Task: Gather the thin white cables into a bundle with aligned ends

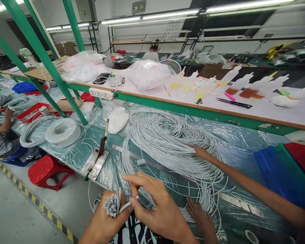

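Left hand [101,218]: we see it closed firmly around a bundle of grey wires [111,205], whose cut ends face us.
Right hand [162,206]: its thumb and finger pinch a single wire [124,207], which leans out from this bundle.
Big coil [152,142]: it lies on the table [114,171] beyond our hands; a co-worker's hand [200,152] touches it, the other [198,215] rests near its lower edge.
Cutter [99,162]: it stands left of this coil.
Shelf [142,100]: behind, we see bottles [230,75] on it.
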